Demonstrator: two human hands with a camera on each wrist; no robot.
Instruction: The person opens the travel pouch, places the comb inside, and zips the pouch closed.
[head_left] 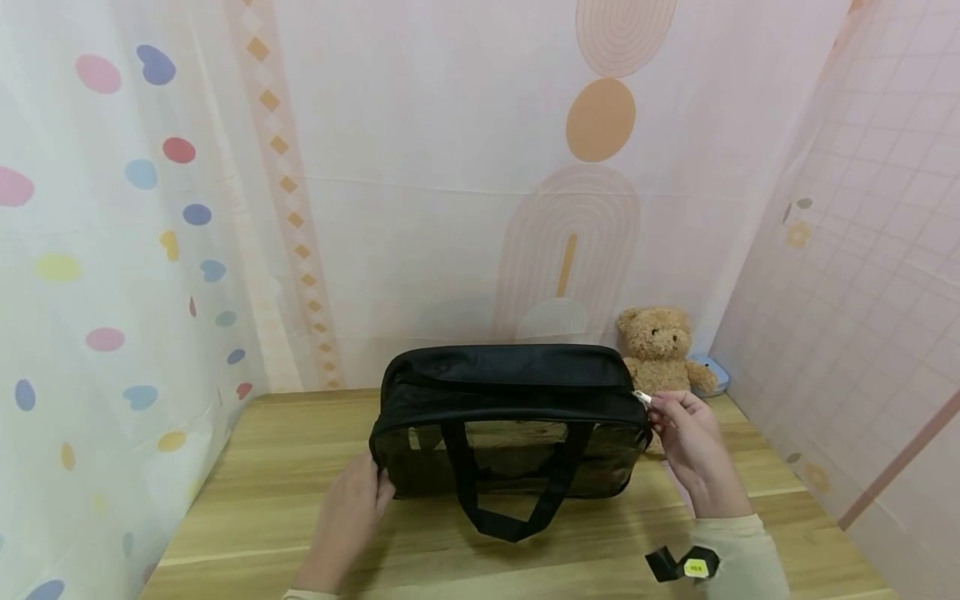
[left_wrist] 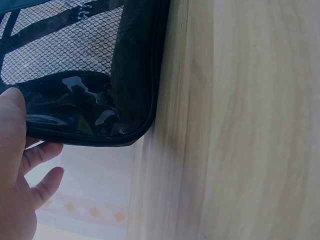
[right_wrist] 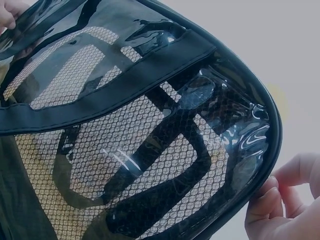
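Note:
A black bag with a clear front panel stands upright on the wooden table, its strap handle hanging down in front. At the bag's upper right end, my right hand pinches a small pale zipper pull. My left hand grips the lower left edge, with the thumb on the front side. In the left wrist view, that thumb lies on the clear panel and other fingers are behind the edge. Mesh shows through the panel in the right wrist view, where my right fingertips are at the rim.
A brown teddy bear sits behind the bag's right end, partly hidden by it and my right hand. Beside the bear is a light blue object. Patterned curtains enclose the back and sides of the table.

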